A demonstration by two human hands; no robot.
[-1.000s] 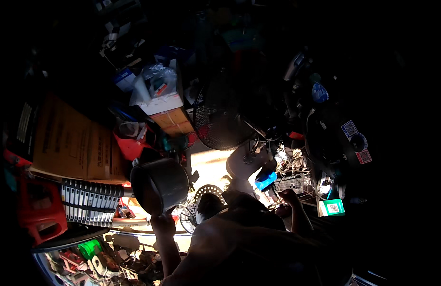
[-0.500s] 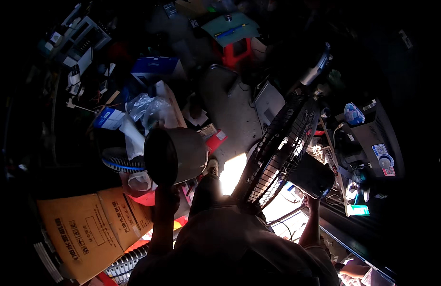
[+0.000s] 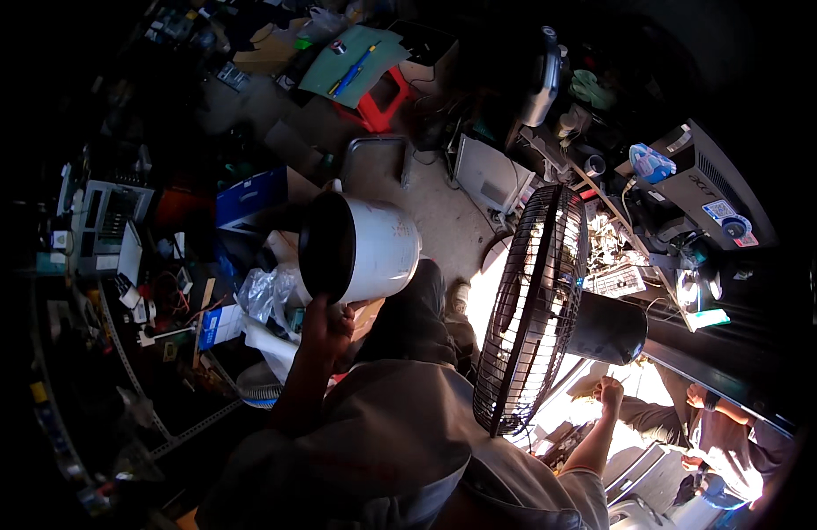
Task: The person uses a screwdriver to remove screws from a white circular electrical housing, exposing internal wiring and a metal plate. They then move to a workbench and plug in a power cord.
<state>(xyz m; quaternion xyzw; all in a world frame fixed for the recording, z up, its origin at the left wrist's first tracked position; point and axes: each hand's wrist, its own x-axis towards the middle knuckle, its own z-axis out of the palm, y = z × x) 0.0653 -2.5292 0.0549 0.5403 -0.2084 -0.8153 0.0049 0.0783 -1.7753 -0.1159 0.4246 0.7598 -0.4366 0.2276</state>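
My left hand [image 3: 325, 329] is closed on the lower rim of a white cylindrical pot [image 3: 386, 247]. The pot is tipped on its side, its dark mouth facing left, in front of my knee. To my right stands a black fan with a round wire cage [image 3: 537, 309] and a dark motor housing [image 3: 608, 327]. Just below that housing is my right hand [image 3: 610, 393], its fingers curled in; whatever they may hold is too small to make out. A crumpled clear plastic bag [image 3: 265, 299] lies to the left of the pot.
A shelf with a monitor [image 3: 709, 190] and loose parts runs along the right. Ahead is a red stool [image 3: 378, 102] under a green sheet. A blue box [image 3: 252, 199] and a metal rack [image 3: 166, 446] crowd the left. Another person [image 3: 726, 442] is at the lower right.
The view has swung, and the pot has come right and upward into brighter light, still in my left hand. My right hand now shows a little lower, apart from the fan housing.
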